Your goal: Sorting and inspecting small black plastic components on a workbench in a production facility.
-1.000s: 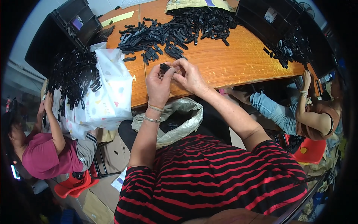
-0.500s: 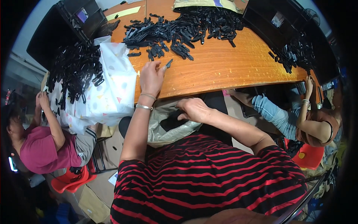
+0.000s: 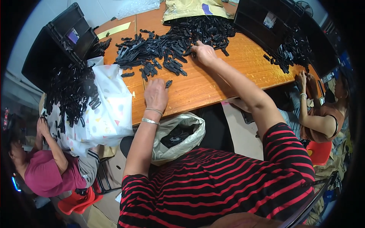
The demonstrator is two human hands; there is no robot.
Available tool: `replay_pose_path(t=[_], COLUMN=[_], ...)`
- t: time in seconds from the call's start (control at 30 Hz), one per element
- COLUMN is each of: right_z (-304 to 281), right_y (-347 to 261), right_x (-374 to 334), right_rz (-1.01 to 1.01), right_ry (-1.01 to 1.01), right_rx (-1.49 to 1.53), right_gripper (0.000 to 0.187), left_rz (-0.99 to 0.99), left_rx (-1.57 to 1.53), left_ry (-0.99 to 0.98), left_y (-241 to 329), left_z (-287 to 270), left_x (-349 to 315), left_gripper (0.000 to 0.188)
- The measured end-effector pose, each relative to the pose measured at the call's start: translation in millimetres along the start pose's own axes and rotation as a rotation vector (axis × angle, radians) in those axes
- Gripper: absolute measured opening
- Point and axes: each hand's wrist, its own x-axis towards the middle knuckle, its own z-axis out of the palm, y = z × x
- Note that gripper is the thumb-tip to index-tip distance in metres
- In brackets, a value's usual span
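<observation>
My left hand (image 3: 156, 94) is closed at the near edge of the orange wooden table, a small black clip-like plastic piece (image 3: 169, 83) between its thumb and fingers. Farther off, my right hand (image 3: 205, 54) reaches over the table to the near side of a long heap of black plastic pieces (image 3: 146, 51). Its fingers are pinched on a dark piece (image 3: 193, 54) there, partly hidden by the hand. Between my arms, below the table edge, a pale woven sack (image 3: 197, 133) stands with its mouth wide, dark pieces lying inside.
Black crates (image 3: 57, 41) stand tilted at the left, and another black crate (image 3: 266, 26) at the right, with dark pieces spilling out. A paper sack (image 3: 186, 9) lies behind the heap. Seated co-workers handle pieces at both sides, the left one by a patterned white sheet (image 3: 114, 110).
My right hand has moved from above the sack up and away to the heap. My left hand, still holding its piece, sits slightly nearer. The view has shifted a little.
</observation>
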Motion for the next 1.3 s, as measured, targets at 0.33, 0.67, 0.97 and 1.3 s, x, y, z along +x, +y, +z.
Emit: replay_pose_path(t=[0.33, 0.67, 0.97, 1.3], right_z=[-17, -22, -44, -57], right_y=[-7, -22, -104, -119], right_x=[14, -34, -64, -80], right_rz=[0.017, 0.46, 0.373, 0.268], right_ry=[-0.435, -0.445, -0.346, -0.286], right_rx=[-0.11, 0.65, 0.988, 0.894], right_gripper=[0.025, 0.024, 0.017, 0.02], left_rz=[0.063, -0.522, -0.562, -0.513], left_rx=[0.084, -1.15, -1.406, -1.425], left_ry=[-0.14, -0.231, -0.196, -0.128], left_y=[2, -2, 28, 25], left_z=[-7, 2, -14, -14], left_x=[5, 9, 6, 1], left_gripper=[0.022, 0.02, 0.02, 0.021])
